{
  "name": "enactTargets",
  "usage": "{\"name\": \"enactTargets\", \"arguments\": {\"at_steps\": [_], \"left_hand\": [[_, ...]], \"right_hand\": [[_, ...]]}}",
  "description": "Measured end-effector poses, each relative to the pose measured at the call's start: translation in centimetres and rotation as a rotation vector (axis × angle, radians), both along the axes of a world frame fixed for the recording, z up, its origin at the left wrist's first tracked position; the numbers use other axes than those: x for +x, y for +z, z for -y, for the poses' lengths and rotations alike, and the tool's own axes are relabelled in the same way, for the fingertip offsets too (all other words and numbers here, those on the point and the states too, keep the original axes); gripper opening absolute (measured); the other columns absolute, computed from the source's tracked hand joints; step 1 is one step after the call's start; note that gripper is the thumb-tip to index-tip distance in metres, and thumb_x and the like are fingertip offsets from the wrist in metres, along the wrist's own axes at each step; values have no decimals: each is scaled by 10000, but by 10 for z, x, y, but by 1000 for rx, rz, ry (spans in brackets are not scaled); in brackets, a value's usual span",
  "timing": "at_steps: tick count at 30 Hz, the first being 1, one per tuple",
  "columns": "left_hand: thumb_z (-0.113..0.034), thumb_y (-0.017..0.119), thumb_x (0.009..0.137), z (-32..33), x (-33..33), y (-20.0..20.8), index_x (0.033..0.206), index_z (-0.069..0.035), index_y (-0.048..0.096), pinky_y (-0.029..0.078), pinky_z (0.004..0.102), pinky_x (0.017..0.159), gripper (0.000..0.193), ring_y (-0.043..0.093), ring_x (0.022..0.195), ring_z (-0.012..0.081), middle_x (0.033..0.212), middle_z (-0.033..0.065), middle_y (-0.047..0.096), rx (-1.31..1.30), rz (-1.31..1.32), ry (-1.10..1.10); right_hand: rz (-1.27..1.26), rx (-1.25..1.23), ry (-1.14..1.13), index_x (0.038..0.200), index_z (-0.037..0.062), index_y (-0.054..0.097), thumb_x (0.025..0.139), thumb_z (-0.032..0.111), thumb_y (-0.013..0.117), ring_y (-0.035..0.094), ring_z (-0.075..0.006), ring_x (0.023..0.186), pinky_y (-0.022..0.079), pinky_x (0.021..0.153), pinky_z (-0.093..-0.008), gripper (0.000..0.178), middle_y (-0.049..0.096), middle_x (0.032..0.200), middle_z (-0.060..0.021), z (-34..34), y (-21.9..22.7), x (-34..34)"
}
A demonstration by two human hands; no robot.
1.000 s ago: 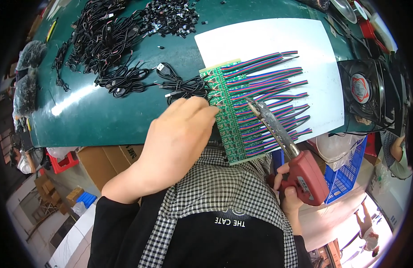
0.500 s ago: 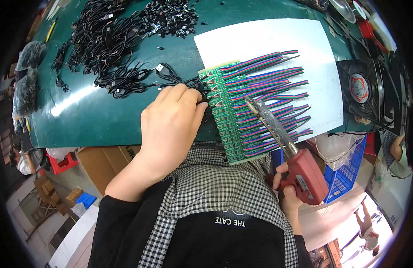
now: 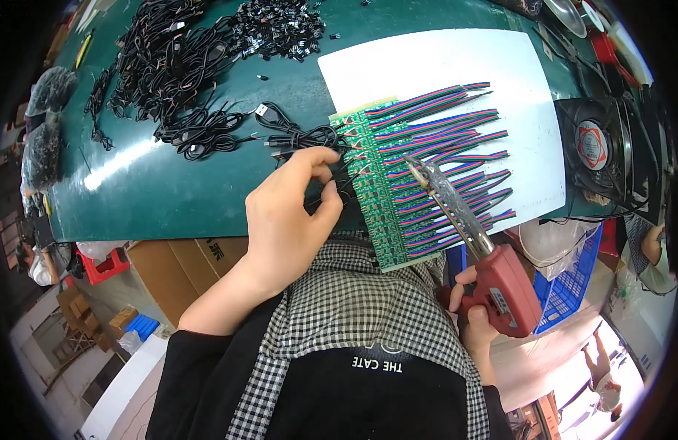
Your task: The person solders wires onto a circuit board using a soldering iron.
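My left hand (image 3: 287,213) is beside the left edge of a green circuit board panel (image 3: 378,187), thumb and index finger apart, with nothing visible between them. Black cables (image 3: 309,137) lie just beyond its fingers, and thin wire ends run onto the panel's left edge. Bundles of striped red, green, blue and black wires (image 3: 445,132) fan out from the panel's right side. In my right hand (image 3: 476,323) is a red-handled soldering gun (image 3: 506,293), gripped at the handle. Its metal tip (image 3: 411,163) points up-left over the middle of the panel.
A white sheet (image 3: 522,95) lies under the wires on the green table (image 3: 163,198). Heaps of black cables (image 3: 177,59) and small black connectors (image 3: 280,29) sit at the far left. A black fan (image 3: 592,147) stands on the right, above a blue crate (image 3: 570,290).
My left hand has drawn back toward me and its thumb and index finger have spread, uncovering the black cables. The soldering gun is almost where it was; the panel shifted very slightly right.
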State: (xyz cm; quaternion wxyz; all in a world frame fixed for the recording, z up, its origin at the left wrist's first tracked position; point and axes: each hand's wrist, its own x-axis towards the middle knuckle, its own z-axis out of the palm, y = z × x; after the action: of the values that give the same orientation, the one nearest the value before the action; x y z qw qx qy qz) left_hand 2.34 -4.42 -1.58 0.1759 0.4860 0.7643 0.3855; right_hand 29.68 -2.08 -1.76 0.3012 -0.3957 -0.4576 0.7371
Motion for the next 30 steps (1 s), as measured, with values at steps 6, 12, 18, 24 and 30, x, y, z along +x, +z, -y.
{"name": "enactTargets", "arguments": {"at_steps": [6, 12, 18, 24, 30], "left_hand": [[34, 612, 722, -8, -2, 13, 932, -42, 617, 476, 304, 536, 224, 597, 620, 220, 764, 64, 584, -15, -234, -139], [-47, 662, 747, -22, -5, 9, 854, -52, 634, 468, 324, 553, 111, 593, 637, 220, 750, 46, 592, 16, -377, -176], [-85, 682, 745, -29, -7, 8, 799, -79, 644, 462, 340, 559, 67, 595, 647, 222, 679, 40, 588, -2, -255, -133], [-18, 693, 734, -32, -10, 13, 809, -45, 645, 433, 286, 546, 93, 560, 606, 179, 673, 53, 568, -51, -195, -196], [-43, 686, 733, -34, -6, 17, 784, -63, 614, 427, 292, 534, 91, 551, 606, 176, 649, 40, 524, -91, -297, -178]], "right_hand": [[4, 2, 4, 1240, 10, 491, 801, 407, 717, 534, -124, 699, 425, 604, -235, 634, 587, 1118, -105, 1, 0, 0], [-2, -16, 18, 1245, 12, 485, 790, 430, 721, 530, -131, 701, 416, 605, -244, 661, 586, 1126, -104, 0, 0, -1], [-5, -27, 50, 1248, 10, 479, 783, 454, 718, 527, -135, 704, 412, 615, -252, 686, 587, 1127, -104, -5, 0, -5], [-26, -32, 61, 1253, 9, 475, 791, 406, 727, 534, -139, 709, 424, 627, -255, 659, 588, 1129, -102, -6, 1, -8], [10, -120, -28, 1238, -37, 464, 725, 307, 804, 557, -137, 641, 456, 575, -242, 705, 627, 998, -110, -6, 0, -12]]}}
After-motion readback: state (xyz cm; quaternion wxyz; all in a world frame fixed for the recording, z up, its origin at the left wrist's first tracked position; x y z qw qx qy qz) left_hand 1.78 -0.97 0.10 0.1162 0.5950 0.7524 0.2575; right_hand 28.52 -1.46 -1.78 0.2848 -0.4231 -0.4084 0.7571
